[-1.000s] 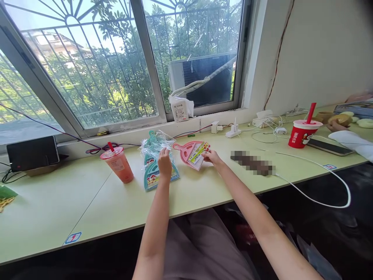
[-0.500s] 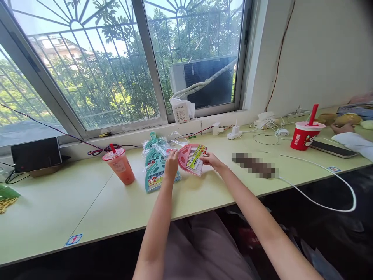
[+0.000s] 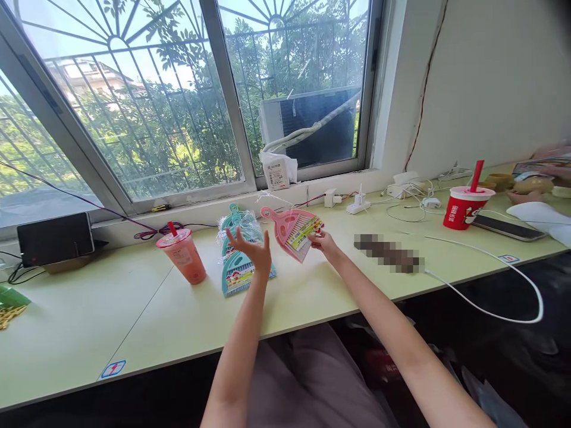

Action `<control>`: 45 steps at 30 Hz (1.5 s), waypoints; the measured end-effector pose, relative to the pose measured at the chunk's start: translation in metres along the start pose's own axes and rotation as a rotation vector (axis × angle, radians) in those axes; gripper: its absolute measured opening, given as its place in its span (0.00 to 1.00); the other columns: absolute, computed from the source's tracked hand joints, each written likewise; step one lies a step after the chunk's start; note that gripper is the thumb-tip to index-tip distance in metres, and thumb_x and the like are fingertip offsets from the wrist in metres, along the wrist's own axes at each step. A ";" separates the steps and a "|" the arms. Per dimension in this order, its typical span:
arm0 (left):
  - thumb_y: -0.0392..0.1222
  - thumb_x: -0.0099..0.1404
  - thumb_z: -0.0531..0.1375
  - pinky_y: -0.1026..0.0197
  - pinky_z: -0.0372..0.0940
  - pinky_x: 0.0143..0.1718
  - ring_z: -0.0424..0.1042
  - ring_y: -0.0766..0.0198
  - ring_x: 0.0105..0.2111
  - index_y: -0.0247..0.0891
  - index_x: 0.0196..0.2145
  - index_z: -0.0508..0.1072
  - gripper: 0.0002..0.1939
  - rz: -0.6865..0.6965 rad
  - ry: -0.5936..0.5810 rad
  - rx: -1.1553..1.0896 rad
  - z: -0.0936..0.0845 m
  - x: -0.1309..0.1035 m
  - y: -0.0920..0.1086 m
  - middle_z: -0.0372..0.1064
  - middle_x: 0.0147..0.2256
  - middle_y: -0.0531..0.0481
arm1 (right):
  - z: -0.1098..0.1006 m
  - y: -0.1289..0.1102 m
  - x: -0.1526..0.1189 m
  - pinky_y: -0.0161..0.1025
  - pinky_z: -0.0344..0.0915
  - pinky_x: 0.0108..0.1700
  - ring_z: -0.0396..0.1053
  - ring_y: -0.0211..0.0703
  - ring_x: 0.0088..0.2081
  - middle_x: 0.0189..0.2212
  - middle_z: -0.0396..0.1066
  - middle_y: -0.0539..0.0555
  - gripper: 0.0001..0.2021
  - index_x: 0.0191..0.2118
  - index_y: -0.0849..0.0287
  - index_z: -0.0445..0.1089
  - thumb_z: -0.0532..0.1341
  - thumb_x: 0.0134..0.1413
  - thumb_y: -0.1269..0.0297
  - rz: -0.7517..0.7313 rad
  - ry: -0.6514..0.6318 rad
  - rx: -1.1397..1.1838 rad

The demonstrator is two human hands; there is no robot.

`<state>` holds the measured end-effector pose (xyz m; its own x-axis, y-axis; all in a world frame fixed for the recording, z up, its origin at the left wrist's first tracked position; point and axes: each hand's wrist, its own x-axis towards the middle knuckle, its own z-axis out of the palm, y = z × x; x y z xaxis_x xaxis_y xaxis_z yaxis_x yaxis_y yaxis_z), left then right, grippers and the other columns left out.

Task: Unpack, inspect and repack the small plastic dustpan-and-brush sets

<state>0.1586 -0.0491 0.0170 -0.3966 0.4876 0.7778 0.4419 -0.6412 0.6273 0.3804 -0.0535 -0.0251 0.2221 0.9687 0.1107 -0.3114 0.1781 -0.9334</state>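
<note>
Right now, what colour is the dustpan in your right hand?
Pink, with a yellow label; the head view shows it best.

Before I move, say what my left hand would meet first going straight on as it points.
The left hand would probably meet the teal dustpans first; its height above them is unclear.

Teal dustpans (image 3: 236,278): part-hidden behind left hand (image 3: 257,254) | dark item (image 3: 388,252): pixelated (unidentifiable) | green packet (image 3: 11,296): cropped

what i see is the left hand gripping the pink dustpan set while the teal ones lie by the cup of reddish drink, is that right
No: the head view shows the right hand gripping the pink dustpan set, not the left hand. The teal dustpan sets lie by the cup of reddish drink.
</note>
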 end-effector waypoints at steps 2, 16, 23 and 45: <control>0.55 0.59 0.65 0.41 0.30 0.69 0.21 0.49 0.70 0.43 0.68 0.33 0.53 -0.198 0.069 -0.102 -0.002 0.006 0.000 0.23 0.71 0.37 | 0.000 0.000 0.000 0.38 0.68 0.34 0.73 0.42 0.31 0.30 0.77 0.53 0.25 0.34 0.58 0.71 0.77 0.25 0.57 -0.016 0.001 0.012; 0.43 0.47 0.73 0.50 0.66 0.52 0.70 0.49 0.53 0.43 0.58 0.65 0.41 -0.690 -0.795 -0.821 0.021 -0.013 -0.002 0.71 0.53 0.43 | 0.000 0.007 0.003 0.36 0.67 0.30 0.69 0.37 0.26 0.29 0.76 0.51 0.26 0.34 0.58 0.73 0.77 0.23 0.57 -0.020 0.006 0.029; 0.45 0.45 0.74 0.55 0.68 0.44 0.74 0.54 0.45 0.45 0.58 0.66 0.43 -0.742 -0.960 -0.673 0.022 -0.020 -0.009 0.74 0.49 0.44 | -0.001 0.006 0.002 0.36 0.67 0.33 0.70 0.38 0.28 0.29 0.76 0.51 0.25 0.32 0.58 0.72 0.77 0.23 0.54 -0.057 0.023 0.027; 0.42 0.43 0.71 0.56 0.69 0.39 0.75 0.53 0.42 0.42 0.54 0.69 0.38 -0.822 -0.788 -0.758 0.026 -0.020 -0.011 0.75 0.47 0.45 | 0.005 -0.010 -0.008 0.34 0.69 0.30 0.73 0.39 0.29 0.31 0.77 0.52 0.19 0.35 0.58 0.71 0.74 0.34 0.63 0.024 -0.083 -0.006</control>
<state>0.1825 -0.0364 -0.0040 0.3433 0.9237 0.1701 -0.3427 -0.0454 0.9384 0.3772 -0.0625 -0.0150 0.1373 0.9837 0.1161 -0.3100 0.1540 -0.9382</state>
